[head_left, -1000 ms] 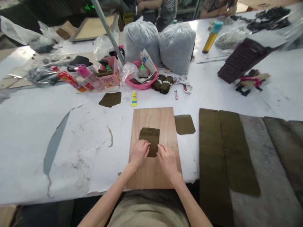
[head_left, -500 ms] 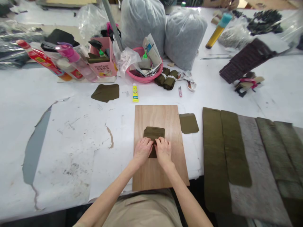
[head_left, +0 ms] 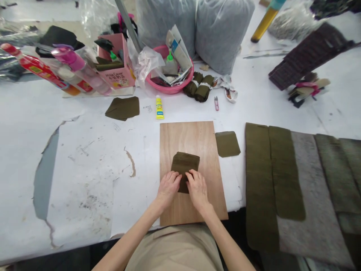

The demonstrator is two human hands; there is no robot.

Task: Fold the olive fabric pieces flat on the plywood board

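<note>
An olive-green fabric piece (head_left: 185, 162), cut like a pocket, lies slightly turned on the wooden board (head_left: 194, 135). At its left side is my left hand (head_left: 169, 184), fingers bent together and pressed on the cloth. My right hand (head_left: 197, 187) grips the lower right part the same way, its fingertips close to those of the left. The lower sides of the piece are hidden beneath both hands. To the right of the board lies another olive fabric piece (head_left: 228, 144), flat on the white table covering.
Beyond the board are a yellow glue tube (head_left: 159, 108), pink thread snips (head_left: 216, 103), stacked olive pieces (head_left: 123, 108) and rolled olive bundles (head_left: 204, 88). A pink basket (head_left: 172, 89) and pink box (head_left: 120, 77) stand farther back. Large olive panels (head_left: 258, 188) hang over the table edge at right.
The fabric piece has turned a little clockwise on the board. Both hands have shifted slightly down it toward me, exposing more of its upper part. The camera view has moved a little.
</note>
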